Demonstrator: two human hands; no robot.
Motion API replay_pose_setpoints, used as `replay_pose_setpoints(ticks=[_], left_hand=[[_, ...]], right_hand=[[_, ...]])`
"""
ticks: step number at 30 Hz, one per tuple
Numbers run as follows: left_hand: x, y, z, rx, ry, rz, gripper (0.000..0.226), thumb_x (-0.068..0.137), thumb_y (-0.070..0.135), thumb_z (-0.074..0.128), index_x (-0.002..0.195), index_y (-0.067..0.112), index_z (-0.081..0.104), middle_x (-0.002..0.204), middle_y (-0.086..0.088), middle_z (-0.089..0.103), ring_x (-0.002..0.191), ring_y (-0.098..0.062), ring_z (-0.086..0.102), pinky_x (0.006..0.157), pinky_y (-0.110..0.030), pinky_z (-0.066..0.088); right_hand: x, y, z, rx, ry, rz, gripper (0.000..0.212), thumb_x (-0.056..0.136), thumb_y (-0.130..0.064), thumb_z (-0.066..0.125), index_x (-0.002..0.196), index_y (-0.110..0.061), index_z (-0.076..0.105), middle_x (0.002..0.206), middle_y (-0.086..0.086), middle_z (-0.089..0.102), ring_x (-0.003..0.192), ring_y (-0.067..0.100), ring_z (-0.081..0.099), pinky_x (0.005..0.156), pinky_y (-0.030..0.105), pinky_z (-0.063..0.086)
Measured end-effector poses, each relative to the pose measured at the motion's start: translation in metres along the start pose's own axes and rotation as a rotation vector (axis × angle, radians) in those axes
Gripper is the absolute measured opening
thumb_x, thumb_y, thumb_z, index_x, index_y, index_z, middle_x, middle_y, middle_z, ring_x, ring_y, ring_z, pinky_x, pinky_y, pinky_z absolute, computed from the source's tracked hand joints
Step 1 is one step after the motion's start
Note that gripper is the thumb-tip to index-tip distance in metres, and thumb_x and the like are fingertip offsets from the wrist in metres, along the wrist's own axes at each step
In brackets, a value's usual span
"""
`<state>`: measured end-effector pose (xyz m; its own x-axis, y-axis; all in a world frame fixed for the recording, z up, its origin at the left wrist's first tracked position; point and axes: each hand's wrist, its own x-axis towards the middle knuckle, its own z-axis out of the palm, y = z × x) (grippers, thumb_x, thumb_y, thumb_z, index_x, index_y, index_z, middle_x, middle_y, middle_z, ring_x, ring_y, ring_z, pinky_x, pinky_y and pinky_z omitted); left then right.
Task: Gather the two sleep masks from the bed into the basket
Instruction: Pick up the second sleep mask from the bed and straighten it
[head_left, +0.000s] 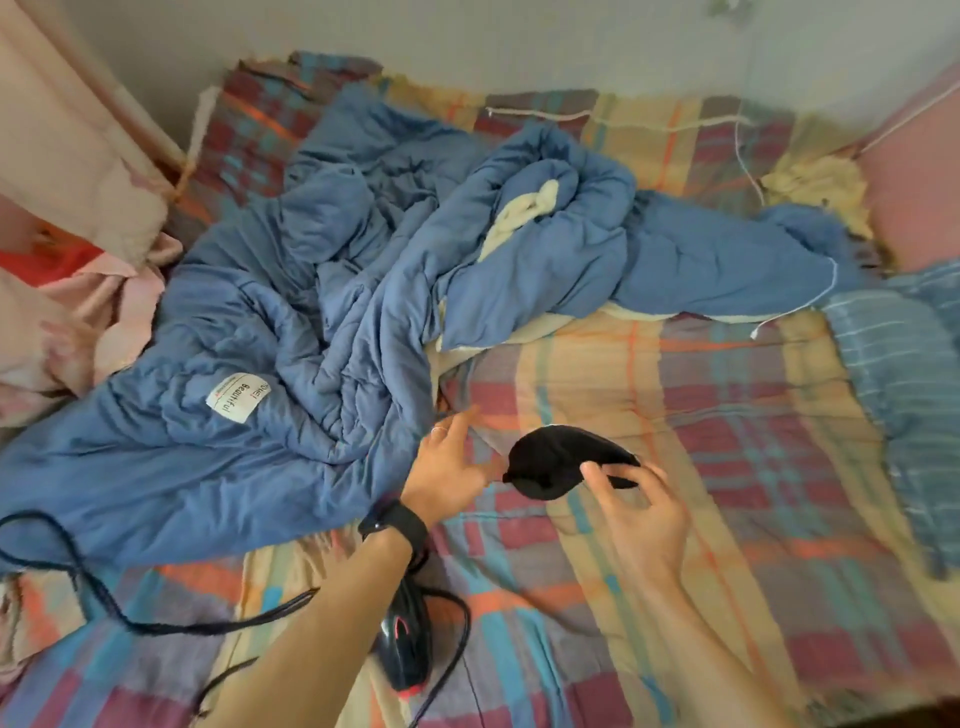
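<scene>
A black sleep mask (558, 460) is held just above the plaid bed sheet (727, 441), near the middle of the view. My right hand (641, 512) pinches its right end between thumb and fingers. My left hand (449, 467), with a black watch on the wrist, is spread open beside the mask's left tip, its thumb touching or nearly touching it. A second sleep mask and the basket are not visible.
A crumpled blue quilt (311, 312) covers the left and middle of the bed. A black device with red trim (408, 649) and its dark cords (104, 597) lie near the front edge. Pink fabric (62, 291) sits at the left, a blue striped cloth (904, 374) at the right.
</scene>
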<state>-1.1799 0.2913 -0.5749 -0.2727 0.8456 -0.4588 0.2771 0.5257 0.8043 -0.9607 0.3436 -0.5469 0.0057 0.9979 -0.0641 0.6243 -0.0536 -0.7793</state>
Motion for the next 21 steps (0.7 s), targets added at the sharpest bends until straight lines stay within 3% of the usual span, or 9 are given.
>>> replay_pose_setpoints(ticks=[2, 4, 7, 9, 11, 13, 17, 19, 21], left_hand=[[-0.026, 0.039, 0.021, -0.030, -0.212, 0.076, 0.083, 0.071, 0.044, 0.073, 0.143, 0.044, 0.032, 0.142, -0.002, 0.044, 0.132, -0.019, 0.039, 0.107, -0.033, 0.035], [-0.056, 0.069, 0.047, 0.050, -0.365, 0.130, 0.067, 0.077, 0.040, 0.072, 0.137, 0.044, 0.044, 0.131, 0.000, 0.059, 0.121, -0.015, 0.054, 0.101, -0.033, 0.044], [-0.105, 0.094, 0.085, 0.175, -0.380, 0.213, 0.026, 0.084, 0.028, 0.064, 0.109, 0.035, 0.068, 0.086, 0.003, 0.075, 0.083, -0.012, 0.069, 0.082, -0.035, 0.054], [-0.144, 0.103, 0.107, 0.115, -0.421, 0.244, 0.020, 0.086, 0.024, 0.062, 0.102, 0.034, 0.070, 0.073, 0.004, 0.072, 0.071, -0.011, 0.068, 0.073, -0.035, 0.056], [-0.184, 0.112, 0.125, 0.042, -0.443, 0.225, 0.021, 0.089, 0.015, 0.060, 0.101, 0.029, 0.071, 0.072, -0.003, 0.071, 0.067, -0.017, 0.070, 0.063, -0.030, 0.057], [-0.220, 0.121, 0.142, -0.033, -0.437, 0.227, 0.024, 0.090, 0.004, 0.057, 0.096, 0.020, 0.072, 0.074, -0.010, 0.070, 0.065, -0.025, 0.069, 0.057, -0.029, 0.057], [-0.293, 0.133, 0.172, -0.084, -0.373, 0.200, 0.029, 0.088, -0.006, 0.051, 0.090, 0.011, 0.075, 0.080, -0.004, 0.070, 0.064, -0.020, 0.061, 0.056, -0.025, 0.053], [-0.318, 0.130, 0.181, -0.095, -0.350, 0.164, 0.028, 0.086, -0.006, 0.051, 0.091, 0.008, 0.075, 0.083, -0.006, 0.070, 0.071, -0.020, 0.061, 0.062, -0.027, 0.051], [-0.352, 0.124, 0.193, -0.124, -0.303, 0.141, 0.030, 0.087, -0.006, 0.048, 0.089, 0.009, 0.074, 0.084, -0.012, 0.069, 0.073, -0.025, 0.060, 0.063, -0.031, 0.050]], right_hand=[[-0.030, -0.003, -0.046, 0.034, 0.027, -0.003, 0.019, 0.071, -0.043, 0.082, 0.070, -0.028, 0.072, 0.085, -0.010, 0.069, 0.093, 0.011, 0.063, 0.088, 0.035, 0.050], [-0.058, -0.003, -0.090, 0.036, 0.048, -0.044, 0.018, 0.069, -0.035, 0.085, 0.065, -0.029, 0.070, 0.085, -0.011, 0.067, 0.093, 0.010, 0.062, 0.086, 0.029, 0.047], [-0.100, 0.007, -0.146, 0.022, 0.085, -0.059, 0.019, 0.066, -0.037, 0.087, 0.068, -0.029, 0.070, 0.087, -0.015, 0.066, 0.098, 0.007, 0.060, 0.086, 0.024, 0.045], [-0.129, 0.022, -0.174, 0.011, 0.089, 0.005, 0.022, 0.066, -0.041, 0.087, 0.077, -0.031, 0.070, 0.103, -0.015, 0.062, 0.107, 0.003, 0.054, 0.091, 0.021, 0.040], [-0.160, 0.036, -0.194, 0.046, 0.113, 0.078, 0.025, 0.066, -0.049, 0.084, 0.081, -0.035, 0.069, 0.115, -0.011, 0.056, 0.113, 0.002, 0.049, 0.096, 0.023, 0.038], [-0.189, 0.051, -0.208, 0.136, 0.123, 0.156, 0.027, 0.069, -0.047, 0.083, 0.083, -0.030, 0.068, 0.117, -0.005, 0.056, 0.113, 0.006, 0.052, 0.096, 0.029, 0.045], [-0.253, 0.077, -0.232, 0.300, 0.125, 0.229, 0.033, 0.073, -0.007, 0.081, 0.097, -0.021, 0.063, 0.106, 0.000, 0.066, 0.102, 0.018, 0.066, 0.083, 0.023, 0.053], [-0.286, 0.081, -0.247, 0.359, 0.153, 0.230, 0.022, 0.079, -0.003, 0.067, 0.095, -0.018, 0.069, 0.110, 0.004, 0.067, 0.104, 0.020, 0.065, 0.082, 0.019, 0.050], [-0.330, 0.087, -0.277, 0.545, 0.231, 0.274, 0.014, 0.080, -0.007, 0.061, 0.080, -0.015, 0.073, 0.101, 0.004, 0.070, 0.095, 0.019, 0.066, 0.073, 0.014, 0.048]])
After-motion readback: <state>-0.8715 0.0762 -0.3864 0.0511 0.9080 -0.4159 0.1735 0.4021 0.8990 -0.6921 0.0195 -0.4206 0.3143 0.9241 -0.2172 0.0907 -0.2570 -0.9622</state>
